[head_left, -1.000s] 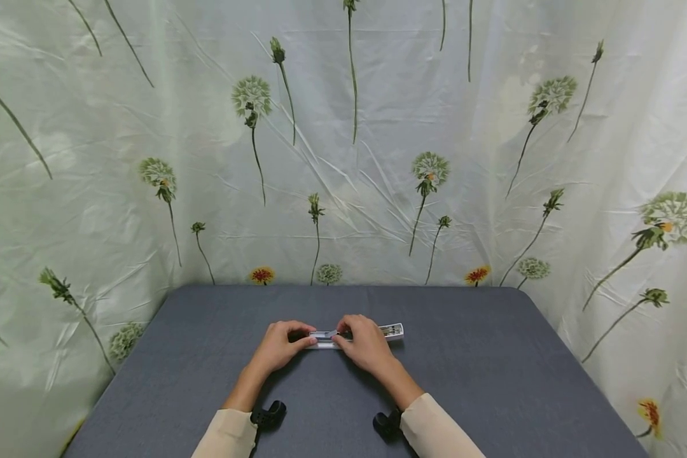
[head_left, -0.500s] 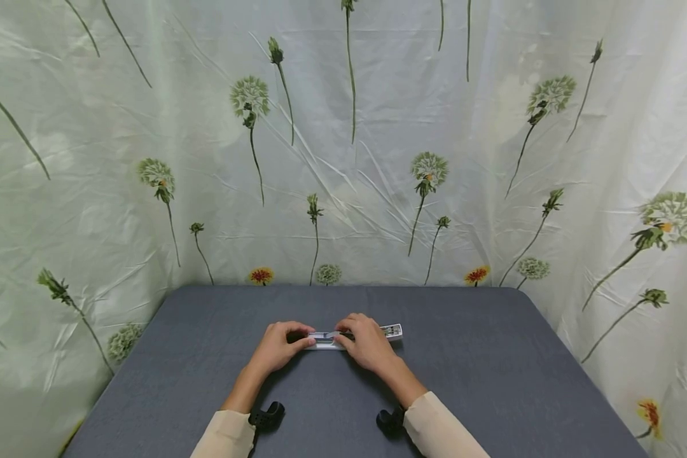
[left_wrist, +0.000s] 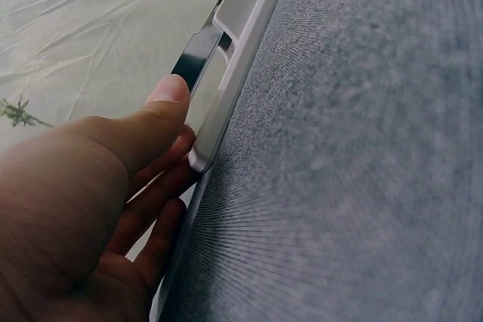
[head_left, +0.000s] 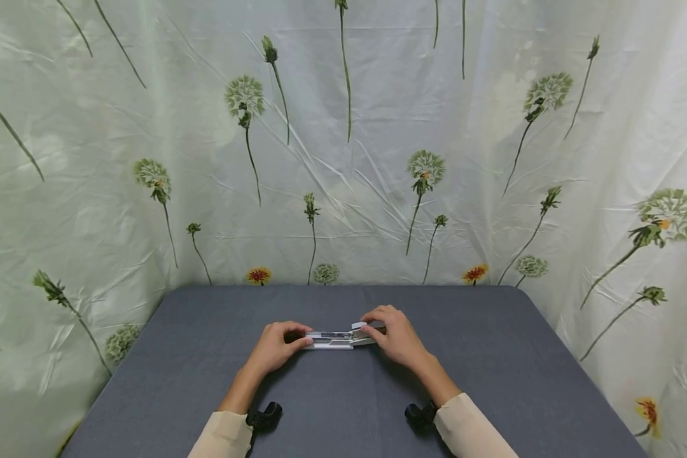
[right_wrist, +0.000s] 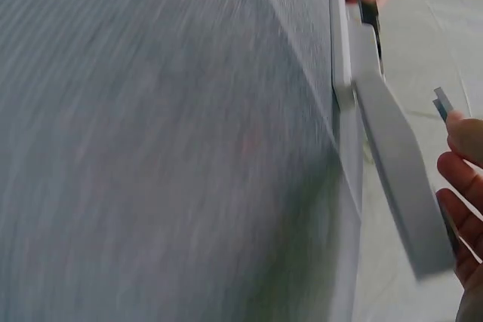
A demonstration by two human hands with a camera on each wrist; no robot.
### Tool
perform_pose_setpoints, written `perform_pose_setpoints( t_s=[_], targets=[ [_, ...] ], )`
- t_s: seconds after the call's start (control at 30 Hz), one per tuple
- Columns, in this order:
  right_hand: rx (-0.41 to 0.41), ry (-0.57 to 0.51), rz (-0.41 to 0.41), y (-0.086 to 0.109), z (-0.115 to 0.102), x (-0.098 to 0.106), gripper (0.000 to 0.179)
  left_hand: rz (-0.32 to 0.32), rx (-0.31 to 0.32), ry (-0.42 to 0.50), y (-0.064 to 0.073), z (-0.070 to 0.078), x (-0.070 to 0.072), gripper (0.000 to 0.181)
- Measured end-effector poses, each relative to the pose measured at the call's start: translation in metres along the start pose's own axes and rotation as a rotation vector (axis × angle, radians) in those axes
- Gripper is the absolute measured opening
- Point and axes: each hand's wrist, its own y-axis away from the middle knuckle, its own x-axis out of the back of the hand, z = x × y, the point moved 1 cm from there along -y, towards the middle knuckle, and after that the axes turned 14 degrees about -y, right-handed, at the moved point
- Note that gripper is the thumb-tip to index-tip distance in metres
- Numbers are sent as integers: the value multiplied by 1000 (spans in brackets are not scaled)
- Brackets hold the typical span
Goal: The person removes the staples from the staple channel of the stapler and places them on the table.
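Note:
A white and grey stapler (head_left: 331, 347) lies on the table with its top cover (right_wrist: 404, 179) folded back to the right. My left hand (head_left: 277, 346) grips the stapler's left end. In the left wrist view, the thumb presses on the dark metal rail (left_wrist: 195, 58) and the fingers sit behind the base. Above the hinge side, my right hand (head_left: 399, 337) pinches a short strip of staples (right_wrist: 444, 102) between thumb and fingers, apart from the rail. The lower fingers of that hand are close to the folded cover; whether they touch it I cannot tell.
A dark grey cloth-covered table (head_left: 343, 407) spreads around the hands. Behind it hangs a pale curtain (head_left: 343, 159) printed with dandelions. Black camera mounts (head_left: 266, 416) are strapped at both wrists, below beige sleeves (head_left: 222, 436).
My right hand has moved right and slightly up from the middle of the stapler, with the strip of staples now showing in its fingers. The left hand keeps its grip on the left end.

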Motion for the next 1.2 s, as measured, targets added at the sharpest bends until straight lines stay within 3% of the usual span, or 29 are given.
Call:
perform_pose_setpoints(
  t_s=[0.23, 0.5, 0.77, 1.2],
  targets=[
    [-7, -40, 90, 17, 15, 28, 14, -6, -6, 11, -1, 1, -1, 17],
    [-95, -46, 118, 31, 29, 57, 17, -5, 3, 5, -1, -3, 2, 18],
    [-116, 10, 177, 45, 43, 76, 17, 5, 12, -4, -1, -5, 2, 18],
    [-197, 55, 51, 58, 62, 73, 17, 3, 19, -2, -1, -2, -1, 17]
  ],
)
